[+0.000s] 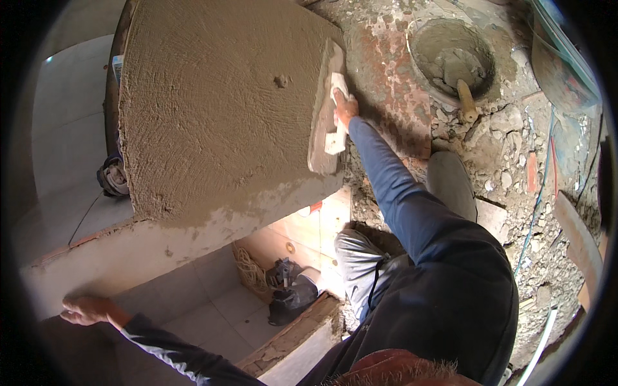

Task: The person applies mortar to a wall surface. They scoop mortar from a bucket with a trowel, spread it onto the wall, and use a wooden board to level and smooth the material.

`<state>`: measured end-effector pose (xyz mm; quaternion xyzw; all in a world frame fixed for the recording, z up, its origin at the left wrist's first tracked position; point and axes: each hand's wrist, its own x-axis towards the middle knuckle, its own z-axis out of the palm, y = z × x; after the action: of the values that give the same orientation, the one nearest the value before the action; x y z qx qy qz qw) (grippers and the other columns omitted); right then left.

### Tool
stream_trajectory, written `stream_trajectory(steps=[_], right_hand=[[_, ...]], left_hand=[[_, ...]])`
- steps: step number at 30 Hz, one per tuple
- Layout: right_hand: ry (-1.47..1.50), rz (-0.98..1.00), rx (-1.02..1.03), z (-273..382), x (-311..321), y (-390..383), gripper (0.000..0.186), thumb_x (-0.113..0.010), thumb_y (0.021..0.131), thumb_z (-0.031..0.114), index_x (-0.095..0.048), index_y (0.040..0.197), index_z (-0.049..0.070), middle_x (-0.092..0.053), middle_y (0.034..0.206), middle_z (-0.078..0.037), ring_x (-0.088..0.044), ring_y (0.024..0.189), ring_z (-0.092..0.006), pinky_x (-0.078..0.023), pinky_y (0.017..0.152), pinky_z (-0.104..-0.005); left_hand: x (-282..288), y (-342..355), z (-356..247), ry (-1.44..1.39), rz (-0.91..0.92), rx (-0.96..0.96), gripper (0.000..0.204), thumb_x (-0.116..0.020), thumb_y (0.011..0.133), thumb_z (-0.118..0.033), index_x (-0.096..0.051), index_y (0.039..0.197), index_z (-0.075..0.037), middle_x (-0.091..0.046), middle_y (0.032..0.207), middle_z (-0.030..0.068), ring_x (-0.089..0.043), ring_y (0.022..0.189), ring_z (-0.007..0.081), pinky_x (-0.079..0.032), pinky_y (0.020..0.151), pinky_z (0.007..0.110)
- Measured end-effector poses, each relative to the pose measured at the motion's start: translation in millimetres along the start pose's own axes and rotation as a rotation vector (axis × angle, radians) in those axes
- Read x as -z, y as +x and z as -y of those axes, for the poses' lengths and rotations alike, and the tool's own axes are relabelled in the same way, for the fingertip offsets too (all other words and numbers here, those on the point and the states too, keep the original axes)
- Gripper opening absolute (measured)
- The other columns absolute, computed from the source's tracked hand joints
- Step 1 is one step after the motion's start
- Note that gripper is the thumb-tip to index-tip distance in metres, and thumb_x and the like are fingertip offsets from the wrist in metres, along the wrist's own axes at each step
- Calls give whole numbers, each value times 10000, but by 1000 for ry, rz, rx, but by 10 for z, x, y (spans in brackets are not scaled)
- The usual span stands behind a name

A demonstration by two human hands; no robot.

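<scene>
My right hand (346, 108) is closed round the pale handle of a long plastering float (325, 106). The float's blade lies along the right edge of a broad surface of wet grey-brown mortar (219, 96). Swirling strokes mark the mortar, and a small hole shows towards its right side. At the lower left, my left hand (87, 310) rests at the lower edge of a pale plastered beam (167, 248), fingers pointing left and partly bent. It holds no tool.
Far right, a round tub (444, 42) of mortar holds a trowel (466, 96), with a transparent bin (563, 64) beside it. Rubble (496, 154) and cables cover the ground. Below the beam, rope (251, 270) and a black bag (293, 299) lie on a tiled floor.
</scene>
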<state>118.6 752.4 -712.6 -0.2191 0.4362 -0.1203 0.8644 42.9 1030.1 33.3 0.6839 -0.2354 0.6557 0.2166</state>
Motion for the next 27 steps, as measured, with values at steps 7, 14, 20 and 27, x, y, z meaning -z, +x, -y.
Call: stream_trajectory(steps=[7, 14, 20, 27], right_hand=[[33, -23, -117, -660, 284, -949, 598, -691, 854, 549, -458, 1158, 90, -465, 545, -30, -460, 379, -160, -368, 314, -341], [-176, 225, 482, -230, -257, -2170, 470, -661, 923, 391, -526, 1183, 24, -603, 751, -113, -581, 591, -207, -494, 542, -366], [-485, 400, 817, 928, -847, -2280, 535, -670, 916, 394, -478, 1199, -18, -681, 954, -195, -691, 786, -329, -546, 666, -433], [-69, 154, 269, 966, -542, -839, 750, -713, 870, 435, -398, 1375, -21, -545, 636, -48, -494, 442, -136, -429, 369, -342]], left_hand=[[-91, -191, -275, -13, -25, -27, 379, -520, 995, -247, -458, 1235, 39, -546, 1097, 180, -525, 921, 259, -464, 844, 388], [-67, -87, -180, 10, -16, -75, 280, -507, 976, -230, -450, 968, 44, -491, 967, 141, -464, 850, 234, -431, 796, 367], [-82, -99, -197, -42, -22, -41, 232, -524, 972, -198, -466, 916, 19, -502, 935, 107, -462, 823, 211, -431, 778, 359], [380, 582, 642, -172, 81, -38, 332, -545, 991, -213, -511, 1214, 30, -588, 1055, 207, -583, 935, 278, -480, 872, 417]])
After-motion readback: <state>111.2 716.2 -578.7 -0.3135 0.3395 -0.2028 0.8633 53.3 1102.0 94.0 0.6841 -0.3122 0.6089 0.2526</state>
